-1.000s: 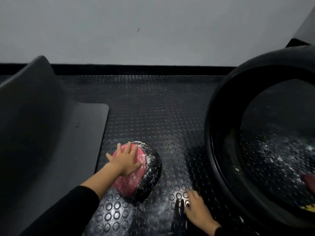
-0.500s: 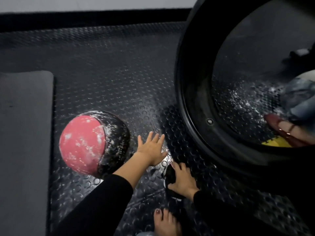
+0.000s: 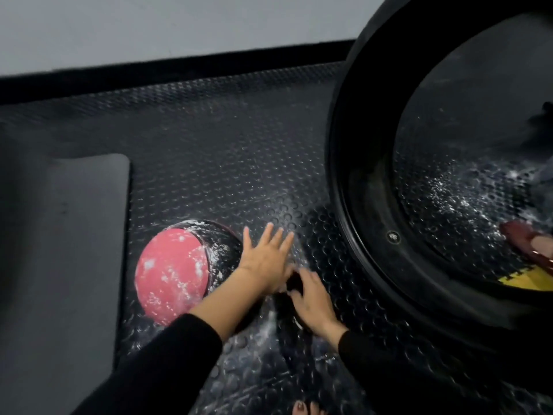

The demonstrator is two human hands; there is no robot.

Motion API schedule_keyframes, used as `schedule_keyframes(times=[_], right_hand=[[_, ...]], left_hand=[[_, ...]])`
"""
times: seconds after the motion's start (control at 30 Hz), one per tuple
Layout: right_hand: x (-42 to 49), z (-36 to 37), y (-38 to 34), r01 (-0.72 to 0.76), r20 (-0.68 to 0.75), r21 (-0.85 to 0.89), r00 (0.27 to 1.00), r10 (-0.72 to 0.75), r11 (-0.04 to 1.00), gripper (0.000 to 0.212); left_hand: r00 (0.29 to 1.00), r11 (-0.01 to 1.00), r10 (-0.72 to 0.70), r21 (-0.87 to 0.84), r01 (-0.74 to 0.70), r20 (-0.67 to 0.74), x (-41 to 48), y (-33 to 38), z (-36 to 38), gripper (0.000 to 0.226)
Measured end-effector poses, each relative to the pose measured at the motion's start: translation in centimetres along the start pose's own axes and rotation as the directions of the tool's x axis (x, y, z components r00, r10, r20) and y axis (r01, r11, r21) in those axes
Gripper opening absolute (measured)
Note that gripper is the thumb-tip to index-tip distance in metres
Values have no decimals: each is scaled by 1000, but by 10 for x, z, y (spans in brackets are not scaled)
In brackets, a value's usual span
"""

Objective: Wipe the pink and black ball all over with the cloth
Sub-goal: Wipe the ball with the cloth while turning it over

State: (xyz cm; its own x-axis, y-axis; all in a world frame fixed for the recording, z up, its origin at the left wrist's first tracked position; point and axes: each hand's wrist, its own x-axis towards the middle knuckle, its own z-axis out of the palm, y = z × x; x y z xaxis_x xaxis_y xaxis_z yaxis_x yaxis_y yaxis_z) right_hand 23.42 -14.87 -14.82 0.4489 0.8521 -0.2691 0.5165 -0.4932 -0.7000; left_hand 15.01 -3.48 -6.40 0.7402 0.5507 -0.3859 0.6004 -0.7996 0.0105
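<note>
Though just beside the left grip [image 3: 264, 257], pink-and-black ball [image 3: 172, 274] outside it.

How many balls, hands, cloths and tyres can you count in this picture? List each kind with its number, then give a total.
pink and black ball: 1
hands: 2, left hand and right hand
dark cloth: 1
black tyre: 1
Total: 5

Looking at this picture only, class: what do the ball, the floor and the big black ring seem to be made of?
Ball: probably rubber or vinyl; matt pink, shinier black, flecked white. Floor: likely rubber; raised round studs, slight sheen. Ring: perhaps rubber or plastic; smooth, dark, thick rim.
</note>
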Motion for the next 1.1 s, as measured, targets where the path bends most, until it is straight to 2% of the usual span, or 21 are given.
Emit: schedule_keyframes(times=[0.07, 0.13, 0.27, 0.4, 0.57, 0.7, 0.77, 0.87, 0.93, 1.1], right_hand=[[23, -9, -48, 83, -41, 109, 996, -79, 991, 33], [38, -14, -93, 190, -48, 138, 981, -186, 972, 31], [48, -12, -163, 328, -24, -6, 944, -328, 945, 31], [44, 3, -206, 401, 63, 25, 914, -402, 916, 38], [35, 37, -201, 505, 225, -172, 856, -466, 846, 49], [42, 54, -185, 573, 123, -232, 819, -560, 786, 44], [55, 56, -182, 594, 95, -189, 803, -588, 782, 34], [71, 47, -188, 451, 5, -56, 892, -451, 891, 13], [60, 43, -184, 414, -43, -5, 910, -413, 910, 15], [4, 63, -152, 620, 32, -111, 783, -621, 777, 34]], left_hand=[[993, 997, -79, 2, 79, -90, -9, -37, -25, 67], [975, 984, -178, -54, 172, -135, -27, -78, -41, 66], [931, 929, -353, -153, 337, -89, -70, -145, -49, 62], [888, 848, -459, -311, 429, -30, -89, -168, -34, 59], [867, 715, -498, -551, 431, 31, -86, -160, 2, 54], [863, 566, -502, -778, 274, -62, -81, -162, 31, 53], [857, 550, -506, -802, 233, -98, -80, -155, 40, 57], [843, 516, -536, -806, 289, -41, -84, -141, 41, 53], [825, 512, -562, -807, 293, -57, -81, -138, 45, 51], [762, 496, -628, -835, 238, -155, -77, -150, 61, 48]])
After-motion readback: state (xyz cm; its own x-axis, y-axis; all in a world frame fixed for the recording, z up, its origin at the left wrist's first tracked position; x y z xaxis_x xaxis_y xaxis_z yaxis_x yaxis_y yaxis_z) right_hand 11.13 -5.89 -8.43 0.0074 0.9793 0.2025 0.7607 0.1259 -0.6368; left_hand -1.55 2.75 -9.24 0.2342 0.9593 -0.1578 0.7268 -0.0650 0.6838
